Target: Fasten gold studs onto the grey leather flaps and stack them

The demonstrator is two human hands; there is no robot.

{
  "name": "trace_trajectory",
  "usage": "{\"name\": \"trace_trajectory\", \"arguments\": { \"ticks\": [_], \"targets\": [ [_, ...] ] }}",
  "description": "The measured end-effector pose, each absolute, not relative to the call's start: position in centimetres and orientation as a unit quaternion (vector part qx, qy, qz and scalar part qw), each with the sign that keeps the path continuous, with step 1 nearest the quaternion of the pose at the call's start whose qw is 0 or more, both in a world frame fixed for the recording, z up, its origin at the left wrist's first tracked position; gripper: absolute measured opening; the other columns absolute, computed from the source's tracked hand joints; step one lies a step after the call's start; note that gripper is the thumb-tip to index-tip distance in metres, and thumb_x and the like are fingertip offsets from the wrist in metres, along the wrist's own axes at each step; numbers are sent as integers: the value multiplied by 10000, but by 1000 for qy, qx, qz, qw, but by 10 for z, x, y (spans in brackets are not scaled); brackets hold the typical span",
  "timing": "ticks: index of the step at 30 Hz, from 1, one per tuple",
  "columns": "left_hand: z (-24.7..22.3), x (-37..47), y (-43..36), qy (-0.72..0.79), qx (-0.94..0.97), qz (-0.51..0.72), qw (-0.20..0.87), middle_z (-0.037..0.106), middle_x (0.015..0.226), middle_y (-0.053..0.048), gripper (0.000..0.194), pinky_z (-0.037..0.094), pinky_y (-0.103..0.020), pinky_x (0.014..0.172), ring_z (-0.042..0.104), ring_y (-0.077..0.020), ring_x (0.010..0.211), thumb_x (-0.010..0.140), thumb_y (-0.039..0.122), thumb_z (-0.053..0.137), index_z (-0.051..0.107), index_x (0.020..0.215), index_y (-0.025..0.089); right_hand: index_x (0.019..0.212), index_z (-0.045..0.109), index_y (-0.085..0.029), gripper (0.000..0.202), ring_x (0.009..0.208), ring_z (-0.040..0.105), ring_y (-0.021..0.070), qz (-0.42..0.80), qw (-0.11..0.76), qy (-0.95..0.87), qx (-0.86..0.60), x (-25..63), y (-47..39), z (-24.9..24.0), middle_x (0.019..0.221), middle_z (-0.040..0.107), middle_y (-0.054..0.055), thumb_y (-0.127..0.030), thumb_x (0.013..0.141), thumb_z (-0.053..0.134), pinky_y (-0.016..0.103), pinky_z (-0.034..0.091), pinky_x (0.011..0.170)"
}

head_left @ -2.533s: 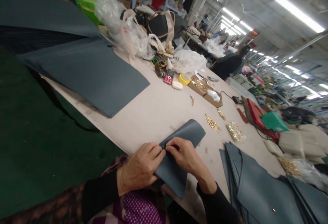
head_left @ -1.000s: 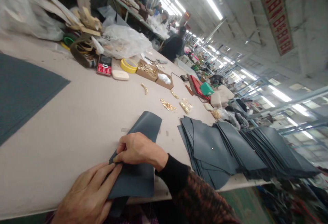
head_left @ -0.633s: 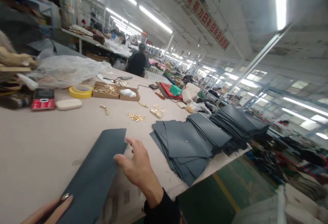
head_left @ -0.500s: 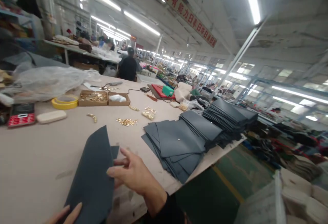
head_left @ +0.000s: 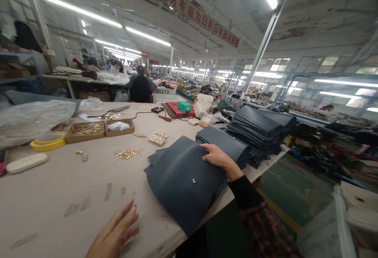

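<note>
Dark sheets at the edge of the desk [head_left: 59, 183]; the two hands are well apart; the right hand [head_left: 217, 157] touches the top sheet [head_left: 180, 171] along its far right margin, and whether it grips or merely presses cannot be told; the left hand [head_left: 116, 226] is at the lower foreground, fingers extended and slightly spread, a stretch of desk surface separating it from the sheets.

The top sheet lies slightly bowed and askew over other sheets, whose edges show at its left side; it bears a small gold fitting [head_left: 193, 180] and its near corner reaches the desk's front edge; beyond that edge lies the green floor [head_left: 276, 183]; a low stack [head_left: 220, 138] adjoins on the far right, with a taller stack [head_left: 254, 126] beyond it, leaving the right hand little room on that side; the wider room lies leftward, bounded at the back by loose gold pieces [head_left: 128, 154], a cardboard box [head_left: 85, 130] and yellow tape [head_left: 49, 141].
</note>
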State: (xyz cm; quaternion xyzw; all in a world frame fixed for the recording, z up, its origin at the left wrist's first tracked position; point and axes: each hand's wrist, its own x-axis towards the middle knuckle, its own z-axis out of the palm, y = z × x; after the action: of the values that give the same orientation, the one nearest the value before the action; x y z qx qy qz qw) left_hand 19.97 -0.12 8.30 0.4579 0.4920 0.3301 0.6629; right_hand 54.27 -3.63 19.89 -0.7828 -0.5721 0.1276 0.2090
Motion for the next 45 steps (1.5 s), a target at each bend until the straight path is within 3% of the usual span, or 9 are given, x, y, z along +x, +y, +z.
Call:
{"name": "trace_trajectory", "arguments": {
  "ticks": [4, 8, 18, 24, 29, 32, 36, 40, 45],
  "targets": [
    [116, 258, 13, 494, 302, 292, 761, 500, 1416, -204, 537, 418, -415, 1096, 594, -270, 1200, 871, 346, 625, 468, 1336, 127, 1239, 609, -78, 549, 1179, 594, 276, 42, 119, -516, -847, 584, -33, 178, 1220, 650, 195, 84, 734, 465, 343, 439, 981],
    [121, 293, 17, 508, 278, 276, 767, 464, 1442, -207, 516, 373, -395, 1128, 543, -254, 1256, 892, 350, 611, 460, 1326, 115, 1223, 582, -35, 448, 1116, 630, 319, 7, 50, -485, -873, 586, -31, 147, 1154, 652, 263, 47, 791, 497, 389, 461, 932],
    [107, 309, 50, 555, 305, 240, 736, 655, 1182, -139, 349, 524, -277, 887, 678, -139, 827, 883, 298, 638, 571, 1178, 124, 1095, 657, -41, 312, 1062, 658, 309, 28, 36, -494, -868, 574, -21, 111, 1042, 697, 247, -29, 849, 466, 338, 475, 874],
    [122, 300, 58, 567, 325, 227, 722, 734, 1054, -107, 207, 533, -211, 689, 704, -155, 837, 869, 146, 623, 652, 1072, 111, 1217, 647, -128, 359, 1125, 635, 244, 77, 82, -529, -841, 585, -20, 108, 1144, 698, 162, -152, 894, 494, 290, 440, 940],
    [132, 310, 50, 557, 336, 261, 713, 713, 1152, -113, 286, 543, -262, 848, 674, -199, 1050, 865, 109, 599, 624, 1149, 115, 1297, 576, -33, 527, 1200, 583, 294, 101, 92, -505, -852, 596, -2, 104, 1253, 628, 228, -422, 964, 449, 330, 412, 988],
    [129, 321, 23, 555, 331, 277, 712, 639, 1296, -132, 461, 403, -368, 1096, 583, -230, 1217, 874, 168, 612, 508, 1318, 105, 1294, 574, -11, 636, 1218, 564, 326, 114, 86, -501, -854, 594, 15, 102, 1264, 612, 256, -528, 959, 418, 367, 393, 1010],
    [114, 328, -10, 514, 336, 290, 734, 408, 1514, -152, 752, 238, -373, 1195, 409, -239, 1378, 813, 167, 684, 314, 1463, 91, 1325, 533, 21, 674, 1248, 531, 358, 116, 66, -502, -855, 592, 34, 100, 1282, 585, 289, -531, 954, 424, 408, 369, 1030],
    [110, 313, -6, 520, 316, 319, 727, 264, 1589, -126, 747, 236, -390, 1195, 322, -230, 1425, 845, 160, 643, 259, 1484, 123, 1392, 456, 23, 702, 1272, 518, 333, 119, 53, -502, -855, 596, 41, 100, 1325, 558, 278, -526, 955, 430, 375, 370, 1035],
    [113, 303, 18, 548, 267, 315, 728, 512, 1419, -181, 677, 403, -369, 1088, 552, -232, 1242, 849, 166, 649, 312, 1433, 110, 1419, 414, 30, 756, 1289, 501, 340, 124, 52, -486, -863, 597, 42, 101, 1360, 526, 281, -565, 953, 394, 387, 364, 1041]
  ]
}}
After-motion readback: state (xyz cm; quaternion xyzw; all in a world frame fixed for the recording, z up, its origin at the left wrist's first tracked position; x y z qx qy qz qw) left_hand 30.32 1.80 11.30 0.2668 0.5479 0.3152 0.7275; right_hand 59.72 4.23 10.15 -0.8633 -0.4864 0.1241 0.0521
